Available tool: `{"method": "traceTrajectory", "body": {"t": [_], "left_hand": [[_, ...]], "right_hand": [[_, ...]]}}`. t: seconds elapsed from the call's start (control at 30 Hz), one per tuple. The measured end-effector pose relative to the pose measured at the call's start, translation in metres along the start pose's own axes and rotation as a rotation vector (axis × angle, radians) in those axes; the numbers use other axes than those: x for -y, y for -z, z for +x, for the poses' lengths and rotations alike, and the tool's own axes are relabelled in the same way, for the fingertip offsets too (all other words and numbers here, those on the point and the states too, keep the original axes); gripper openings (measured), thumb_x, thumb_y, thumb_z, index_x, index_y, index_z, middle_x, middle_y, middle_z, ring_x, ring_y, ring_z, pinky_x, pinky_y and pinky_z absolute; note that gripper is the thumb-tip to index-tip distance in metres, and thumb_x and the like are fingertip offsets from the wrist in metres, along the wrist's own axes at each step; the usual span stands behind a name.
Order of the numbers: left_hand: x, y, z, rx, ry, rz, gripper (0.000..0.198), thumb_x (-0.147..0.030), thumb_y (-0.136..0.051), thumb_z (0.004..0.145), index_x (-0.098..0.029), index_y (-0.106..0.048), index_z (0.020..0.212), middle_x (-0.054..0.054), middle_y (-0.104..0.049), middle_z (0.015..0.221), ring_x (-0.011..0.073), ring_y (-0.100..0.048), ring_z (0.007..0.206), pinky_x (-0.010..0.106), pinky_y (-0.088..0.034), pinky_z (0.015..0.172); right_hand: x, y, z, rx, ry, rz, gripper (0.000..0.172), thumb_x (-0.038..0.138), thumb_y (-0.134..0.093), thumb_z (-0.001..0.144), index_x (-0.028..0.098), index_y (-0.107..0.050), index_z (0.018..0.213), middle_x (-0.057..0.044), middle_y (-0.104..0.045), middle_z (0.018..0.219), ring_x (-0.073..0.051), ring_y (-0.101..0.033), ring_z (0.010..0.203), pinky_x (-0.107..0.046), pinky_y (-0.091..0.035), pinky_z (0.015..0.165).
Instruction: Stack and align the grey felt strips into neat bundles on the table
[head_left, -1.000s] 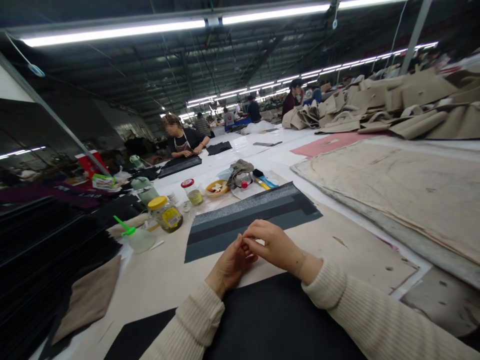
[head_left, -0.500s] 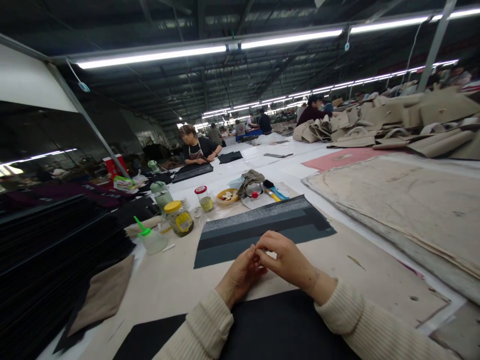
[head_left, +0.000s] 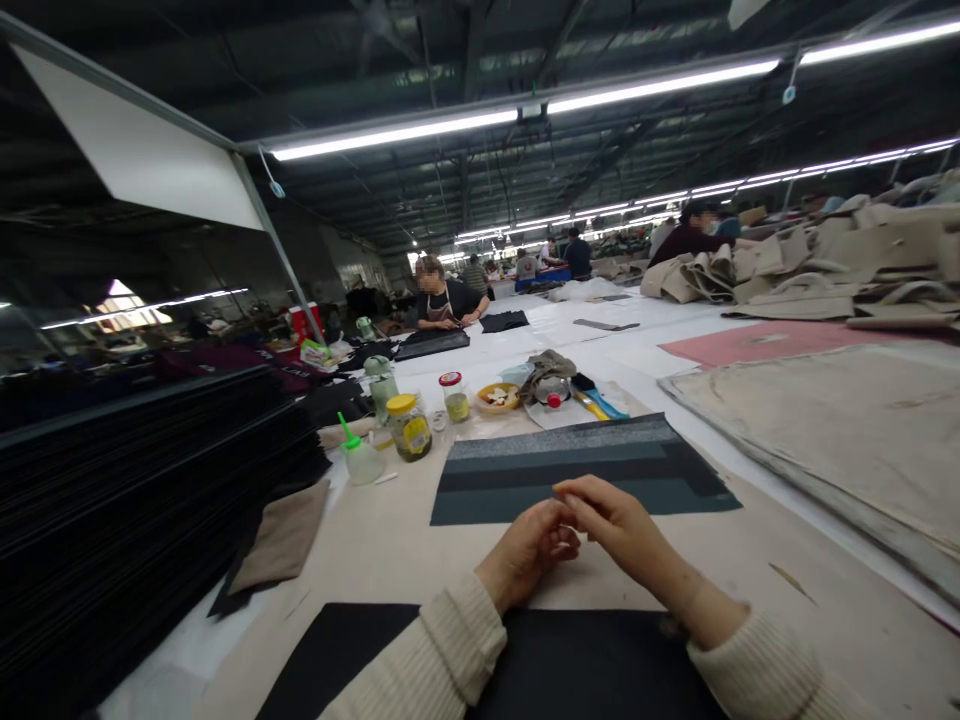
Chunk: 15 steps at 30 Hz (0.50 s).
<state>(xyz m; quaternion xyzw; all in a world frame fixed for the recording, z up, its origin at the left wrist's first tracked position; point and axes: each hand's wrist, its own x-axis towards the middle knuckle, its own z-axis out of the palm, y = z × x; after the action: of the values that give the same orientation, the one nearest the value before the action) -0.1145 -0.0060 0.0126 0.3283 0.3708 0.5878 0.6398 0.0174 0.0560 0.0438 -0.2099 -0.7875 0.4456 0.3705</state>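
My left hand [head_left: 531, 550] is half curled above the table, its fingertips meeting those of my right hand [head_left: 616, 518]. The right thumb and fingers are pinched together against the left fingertips. Anything between them is too small or hidden to make out. Just beyond my hands lies a dark panel [head_left: 555, 478] with grey, black and blue-green bands. Under my forearms, close to me, is a plain black sheet [head_left: 592, 660], partly covered by my sleeves.
A tall stack of black sheets [head_left: 150, 490] rises at left, beside a brown fabric piece [head_left: 281, 535]. Behind the panel stand a green-tipped squeeze bottle [head_left: 363, 462], a yellow-lidded jar [head_left: 409, 430], a red-lidded jar [head_left: 454, 398], a yellow bowl [head_left: 487, 405] and brushes [head_left: 596, 400]. A co-worker [head_left: 446, 300] sits further back.
The view has swung left, so the table items appear further right. My hands stay together above the table, with the right fingers slightly shifted over the left.
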Motion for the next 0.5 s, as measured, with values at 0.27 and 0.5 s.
{"method": "traceTrajectory", "body": {"t": [0.27,0.5], "left_hand": [[0.013,0.006,0.004,0.151,-0.1,0.004,0.068,-0.063,-0.058,0.064,-0.018,-0.051,0.114,-0.006,-0.046,0.041,0.0107,-0.046,0.041,0.027,-0.036,0.056],[0.02,0.008,0.003,0.089,-0.101,0.063,0.073,-0.066,-0.058,0.06,-0.014,-0.056,0.112,-0.005,-0.043,0.043,0.0085,-0.039,0.041,0.025,-0.033,0.056]], "right_hand": [[0.009,-0.018,-0.008,0.304,-0.378,0.623,0.047,0.051,-0.054,0.075,0.019,-0.059,0.108,0.0,-0.057,0.061,-0.006,-0.045,0.047,-0.021,-0.04,0.049],[0.006,-0.023,-0.012,0.329,-0.465,0.862,0.031,0.044,-0.061,0.074,0.022,-0.064,0.095,-0.003,-0.062,0.086,-0.004,-0.05,0.054,-0.018,-0.041,0.052]]}}
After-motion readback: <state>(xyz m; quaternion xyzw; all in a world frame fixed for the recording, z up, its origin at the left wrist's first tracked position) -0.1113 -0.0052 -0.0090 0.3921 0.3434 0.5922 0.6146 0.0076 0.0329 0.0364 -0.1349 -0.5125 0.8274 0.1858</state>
